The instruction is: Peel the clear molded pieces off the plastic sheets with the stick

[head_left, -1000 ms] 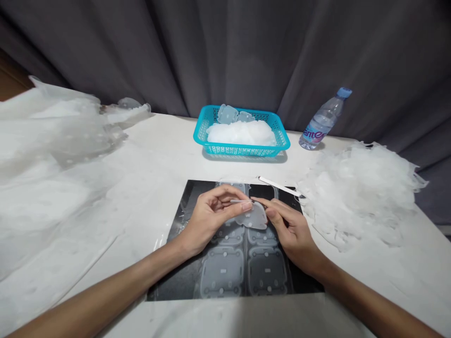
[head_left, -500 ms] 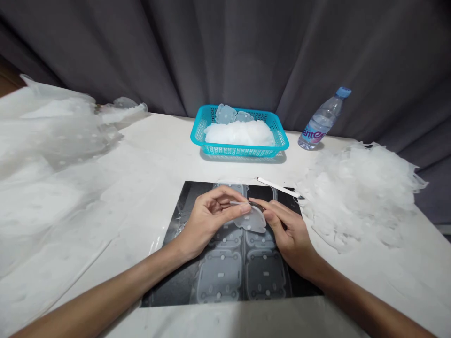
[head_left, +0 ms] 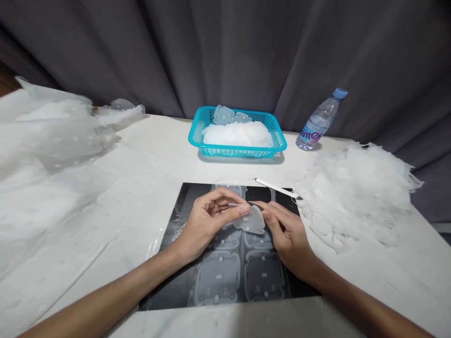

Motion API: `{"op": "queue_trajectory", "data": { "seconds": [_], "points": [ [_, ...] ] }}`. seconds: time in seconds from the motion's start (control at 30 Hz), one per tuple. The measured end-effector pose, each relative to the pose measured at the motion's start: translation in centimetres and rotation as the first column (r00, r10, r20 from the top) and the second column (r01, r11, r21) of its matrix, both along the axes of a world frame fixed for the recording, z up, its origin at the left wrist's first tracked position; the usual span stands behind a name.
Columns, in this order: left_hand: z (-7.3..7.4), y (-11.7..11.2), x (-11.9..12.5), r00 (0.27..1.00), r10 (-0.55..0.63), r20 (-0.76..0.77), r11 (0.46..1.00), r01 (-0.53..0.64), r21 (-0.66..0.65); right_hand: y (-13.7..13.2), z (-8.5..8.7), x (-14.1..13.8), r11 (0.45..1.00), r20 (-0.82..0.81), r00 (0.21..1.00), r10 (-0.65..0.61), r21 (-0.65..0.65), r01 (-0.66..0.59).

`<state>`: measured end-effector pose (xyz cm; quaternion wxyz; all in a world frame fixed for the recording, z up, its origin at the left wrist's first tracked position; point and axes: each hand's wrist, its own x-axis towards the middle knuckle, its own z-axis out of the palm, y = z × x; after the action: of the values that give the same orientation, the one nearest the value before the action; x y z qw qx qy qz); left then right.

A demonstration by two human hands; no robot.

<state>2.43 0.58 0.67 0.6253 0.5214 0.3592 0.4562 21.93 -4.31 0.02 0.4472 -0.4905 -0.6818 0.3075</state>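
Between both hands is a small translucent silicone-like pad (head_left: pixel 252 221) with rounded corners and small dots. My left hand (head_left: pixel 211 216) pinches its left edge between thumb and fingers. At its right edge, my right hand (head_left: pixel 285 230) has thumb and forefinger closed on it. The hands hold the pad tilted above a black board (head_left: pixel 169 281). On the board lies a clear sheet (head_left: pixel 218 277) of similar rounded-square pads, partly hidden under the hands; one square at the far right shows plain black inside its outline.
Behind the board stands a turquoise basket (head_left: pixel 237 151) with a white heap and loose pads. A water bottle (head_left: pixel 315 123) is to its right. A white pen-like tool (head_left: pixel 276 188) lies at the board's far edge. Translucent sheets (head_left: pixel 52 141) pile up left, scraps (head_left: pixel 359 188) right.
The view has shifted slightly. Both hands keep almost the same grip on the pad, which has turned only a little.
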Motion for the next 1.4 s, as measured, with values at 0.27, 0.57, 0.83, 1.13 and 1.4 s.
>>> {"op": "queue_trajectory", "data": {
  "seconds": [0.27, 0.57, 0.83, 1.13, 1.4],
  "points": [
    [0.1, 0.1, 0.1, 1.000, 0.000, -0.001, 1.000, 0.000, -0.002, 0.6, -0.5, 1.0, 1.000, -0.028, 1.000, 0.009, -0.012, -0.009],
    [-0.1, 0.0, 0.0, 1.000, 0.018, -0.005, 1.000, -0.018, 0.008, 0.4, -0.7, 1.3, 0.997, -0.002, 0.998, 0.071, -0.030, -0.071],
    [0.2, 0.1, 0.2, 1.000, 0.002, -0.024, 0.999, -0.003, -0.037, 2.4, -0.7, 3.0, 0.970, 0.033, 0.973, -0.226, 0.101, 0.222],
    [-0.1, 0.3, 0.4, 0.997, 0.034, -0.076, 0.993, -0.042, -0.107, 8.7, -2.2, 8.4, 0.908, 0.451, 0.788, -0.418, 0.211, 0.361],
    [-0.9, 0.5, 0.1, 0.999, 0.015, -0.028, 0.983, -0.020, -0.180, 9.7, -2.0, 8.0, 0.923, 0.538, 0.751, -0.383, 0.185, 0.338]
  ]
}}
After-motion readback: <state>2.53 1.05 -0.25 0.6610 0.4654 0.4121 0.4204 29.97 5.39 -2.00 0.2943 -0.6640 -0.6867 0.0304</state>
